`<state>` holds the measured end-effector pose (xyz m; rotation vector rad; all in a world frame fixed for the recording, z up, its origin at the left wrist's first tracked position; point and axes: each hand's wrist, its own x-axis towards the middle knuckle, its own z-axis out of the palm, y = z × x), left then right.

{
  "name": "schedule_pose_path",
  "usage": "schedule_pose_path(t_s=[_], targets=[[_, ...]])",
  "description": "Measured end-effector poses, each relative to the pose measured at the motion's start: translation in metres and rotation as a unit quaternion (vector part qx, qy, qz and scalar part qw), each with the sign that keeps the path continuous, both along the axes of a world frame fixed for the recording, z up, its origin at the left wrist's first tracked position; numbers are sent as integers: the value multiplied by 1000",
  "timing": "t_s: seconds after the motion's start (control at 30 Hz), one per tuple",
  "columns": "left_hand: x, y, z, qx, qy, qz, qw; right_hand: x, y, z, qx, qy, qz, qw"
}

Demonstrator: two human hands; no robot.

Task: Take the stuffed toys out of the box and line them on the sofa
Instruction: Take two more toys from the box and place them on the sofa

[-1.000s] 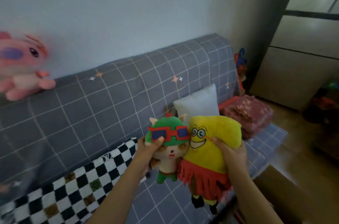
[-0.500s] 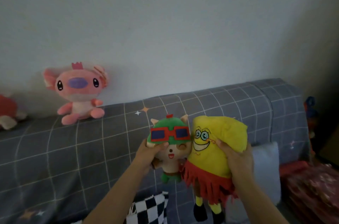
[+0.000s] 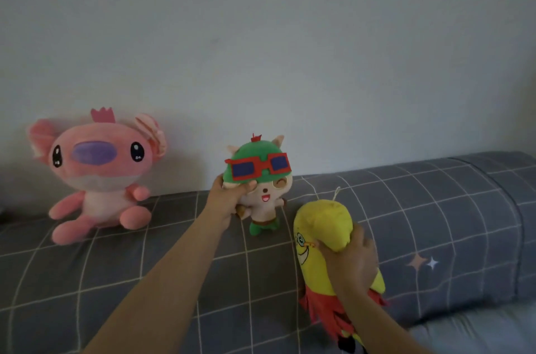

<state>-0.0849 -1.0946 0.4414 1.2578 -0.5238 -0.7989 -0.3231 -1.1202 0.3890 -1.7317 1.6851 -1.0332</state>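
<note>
— Where's the green-hatted toy (image 3: 259, 179)?
— Upright on the sofa back (image 3: 420, 208), right of the pink plush (image 3: 95, 174); left hand (image 3: 229, 194) grips its head.
— And the right hand (image 3: 352, 263)?
— Clutching the yellow toy (image 3: 317, 240), nearer, right.

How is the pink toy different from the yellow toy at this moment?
The pink toy sits upright on the sofa back, and no hand touches it; the yellow toy hangs in front of the sofa back, gripped by the right hand. The pink toy faces the camera; the yellow toy's face turns left. Both are plush.
</note>
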Motion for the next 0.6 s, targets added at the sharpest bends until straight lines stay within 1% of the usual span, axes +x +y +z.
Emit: schedule_pose_path(t_s=[0.13,0.23,0.33,0.47,0.6], targets=[[13,-26,-7,29,32,4,999,12,-19,-1,-7,63,-11,998],[23,-48,-6,5,51,1,999,13,-30,0,-10,103,-6,995],[34,-77,-1,-13,32,5,999,17,-42,-1,-8,136,-3,991],[44,-100,-9,-15,15,-24,999,16,-54,-2,-3,153,13,988],[51,-110,-22,-42,30,12,999,10,-57,-10,-17,178,16,984]])
